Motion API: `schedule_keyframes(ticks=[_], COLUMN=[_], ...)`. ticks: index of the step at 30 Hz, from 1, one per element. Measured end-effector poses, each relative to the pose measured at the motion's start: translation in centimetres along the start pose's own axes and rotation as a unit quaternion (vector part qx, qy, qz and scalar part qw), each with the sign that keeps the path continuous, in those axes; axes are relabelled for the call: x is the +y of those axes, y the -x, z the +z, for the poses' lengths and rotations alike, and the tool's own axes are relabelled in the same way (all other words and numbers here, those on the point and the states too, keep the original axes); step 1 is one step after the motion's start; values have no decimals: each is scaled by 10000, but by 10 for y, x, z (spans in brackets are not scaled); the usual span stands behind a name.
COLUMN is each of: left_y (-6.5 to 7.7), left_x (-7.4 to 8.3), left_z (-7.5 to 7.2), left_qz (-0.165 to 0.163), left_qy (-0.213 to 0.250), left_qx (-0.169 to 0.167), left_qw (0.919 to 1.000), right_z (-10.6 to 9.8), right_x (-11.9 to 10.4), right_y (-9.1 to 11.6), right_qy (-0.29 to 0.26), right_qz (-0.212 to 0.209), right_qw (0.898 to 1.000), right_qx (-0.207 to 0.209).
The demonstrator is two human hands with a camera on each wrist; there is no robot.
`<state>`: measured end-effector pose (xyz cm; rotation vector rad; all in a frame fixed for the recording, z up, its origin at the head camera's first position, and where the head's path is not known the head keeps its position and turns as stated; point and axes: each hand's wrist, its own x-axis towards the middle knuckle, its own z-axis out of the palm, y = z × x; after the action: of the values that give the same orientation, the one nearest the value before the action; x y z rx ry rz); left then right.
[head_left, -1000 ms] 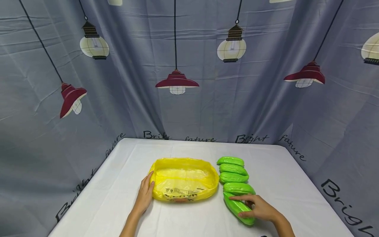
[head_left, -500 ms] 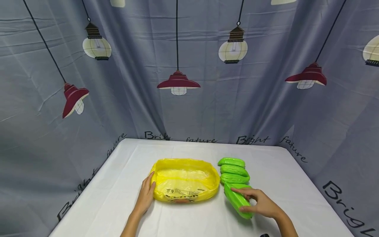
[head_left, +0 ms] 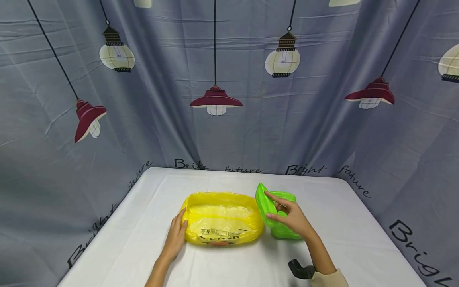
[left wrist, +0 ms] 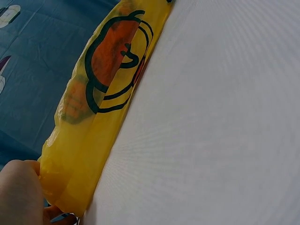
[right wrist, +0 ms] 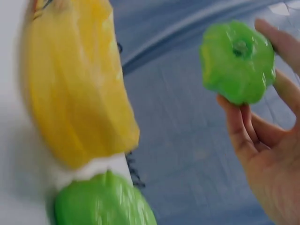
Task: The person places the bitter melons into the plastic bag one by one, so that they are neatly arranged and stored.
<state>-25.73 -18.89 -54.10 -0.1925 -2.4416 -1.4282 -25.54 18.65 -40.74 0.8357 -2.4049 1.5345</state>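
A yellow plastic bag [head_left: 226, 213] lies with its mouth spread open in the middle of the table; its orange and black print shows in the left wrist view. My left hand [head_left: 175, 233] rests against the bag's left end, fingers fairly straight. My right hand [head_left: 295, 220] grips a green bitter melon [head_left: 263, 201] between thumb and fingers, raised and tilted beside the bag's right end. The stem end of that melon [right wrist: 236, 63] faces the right wrist camera. Under the right hand lie other bitter melons [head_left: 286, 232], partly hidden.
A white cloth [head_left: 143, 207] covers the table. Grey curtains [head_left: 229, 139] printed with lamps stand round its back and sides. A black curved piece [head_left: 300, 270] sits at the right wrist, by a beige sleeve [head_left: 328, 279].
My right hand has lifted the nearest bitter melon from the row and carried it up, away and left to the bag's right end. The left hand has stayed on the bag.
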Motion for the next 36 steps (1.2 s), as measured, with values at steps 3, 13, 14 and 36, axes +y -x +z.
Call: schedule_keyframes(ticks=[3, 13, 14, 36], left_y=[0, 1, 2, 2], left_x=[0, -1, -1, -2], left_z=[0, -1, -1, -1], left_qz=[2, 40, 32, 64], left_qy=[-5, -56, -40, -52], left_qx=[9, 27, 34, 39], left_qw=[10000, 10000, 10000, 10000], right_z=[11, 71, 80, 215], right_x=[-4, -15, -14, 39], right_y=[-13, -43, -45, -79], right_qy=[-123, -476, -514, -1078], right_qz=[-12, -63, -34, 1169], right_qw=[9995, 9961, 9954, 9872], right_qx=[286, 741, 811, 79])
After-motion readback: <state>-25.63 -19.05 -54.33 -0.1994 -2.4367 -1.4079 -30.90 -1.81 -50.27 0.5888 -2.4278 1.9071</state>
